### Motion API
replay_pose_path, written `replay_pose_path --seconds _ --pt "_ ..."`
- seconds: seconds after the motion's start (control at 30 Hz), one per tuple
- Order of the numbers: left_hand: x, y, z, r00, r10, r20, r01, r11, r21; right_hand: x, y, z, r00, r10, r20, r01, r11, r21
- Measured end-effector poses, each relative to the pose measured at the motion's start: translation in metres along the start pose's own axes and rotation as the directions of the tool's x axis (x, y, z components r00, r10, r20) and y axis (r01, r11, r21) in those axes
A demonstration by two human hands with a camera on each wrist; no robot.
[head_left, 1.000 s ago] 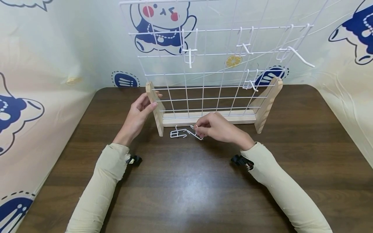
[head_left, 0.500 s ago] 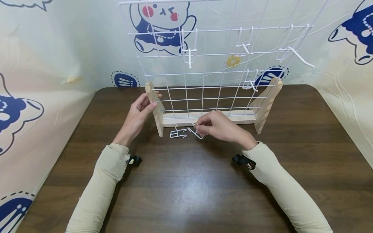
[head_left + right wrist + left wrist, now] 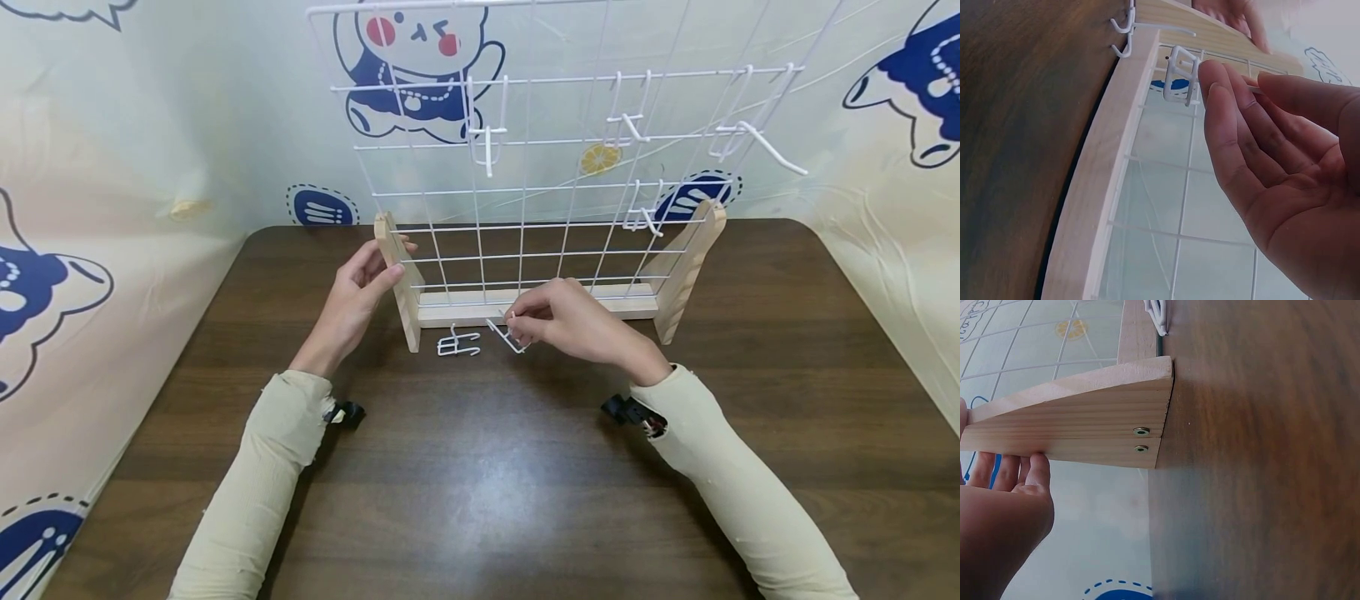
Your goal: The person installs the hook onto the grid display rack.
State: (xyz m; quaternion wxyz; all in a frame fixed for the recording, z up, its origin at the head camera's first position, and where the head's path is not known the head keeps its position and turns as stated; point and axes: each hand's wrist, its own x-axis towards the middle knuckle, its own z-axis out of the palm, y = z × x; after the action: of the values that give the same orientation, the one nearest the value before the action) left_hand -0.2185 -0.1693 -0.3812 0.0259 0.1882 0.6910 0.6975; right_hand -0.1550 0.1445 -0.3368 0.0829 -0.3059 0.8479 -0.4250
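A white wire grid rack stands on the wooden table point(image 3: 480, 467). At its left wooden upright point(image 3: 407, 300) my left hand point(image 3: 348, 296) grips the board, thumb on the near edge and fingers behind it. My right hand point(image 3: 573, 325) pinches a white wire display hook point(image 3: 1168, 78) between thumb and fingertips. That hook is raised just in front of the rack's base bar point(image 3: 468, 315), its double-wire frame pointing left past the fingers. Left of it a second white hook point(image 3: 454, 343) lies on the table, close to the left upright.
Several white hooks hang on the grid, among them one at upper left point(image 3: 489, 142) and a long-armed one point(image 3: 772, 152) at upper right. The right wooden upright point(image 3: 690, 267) is beyond my right hand. A printed cloth point(image 3: 187, 150) surrounds the table.
My right hand has lifted its hook slightly up and to the right, away from the one lying on the table. My left hand keeps its grip on the upright.
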Motion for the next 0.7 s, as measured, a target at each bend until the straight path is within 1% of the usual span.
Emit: replay_pose_path --seconds 0.2,0.33,0.5,0.7 --pt "0.000 0.000 0.000 1.000 -0.003 0.001 0.003 1.000 0.004 -0.001 -0.001 -0.004 1.000 -0.010 -0.010 0.010 1.000 -0.029" --pt "0.000 0.000 0.000 1.000 -0.002 0.001 0.002 1.000 0.003 -0.003 -0.003 -0.007 1.000 0.005 -0.028 -0.005 0.999 -0.034" --pt "0.000 0.000 0.000 1.000 -0.001 0.002 0.001 1.000 0.004 -0.005 -0.008 -0.012 0.997 0.039 -0.061 -0.040 0.999 -0.016" --pt "0.000 0.000 0.000 1.000 -0.001 0.000 0.001 1.000 0.004 -0.007 -0.013 -0.016 0.994 0.020 -0.108 -0.021 1.000 -0.002"
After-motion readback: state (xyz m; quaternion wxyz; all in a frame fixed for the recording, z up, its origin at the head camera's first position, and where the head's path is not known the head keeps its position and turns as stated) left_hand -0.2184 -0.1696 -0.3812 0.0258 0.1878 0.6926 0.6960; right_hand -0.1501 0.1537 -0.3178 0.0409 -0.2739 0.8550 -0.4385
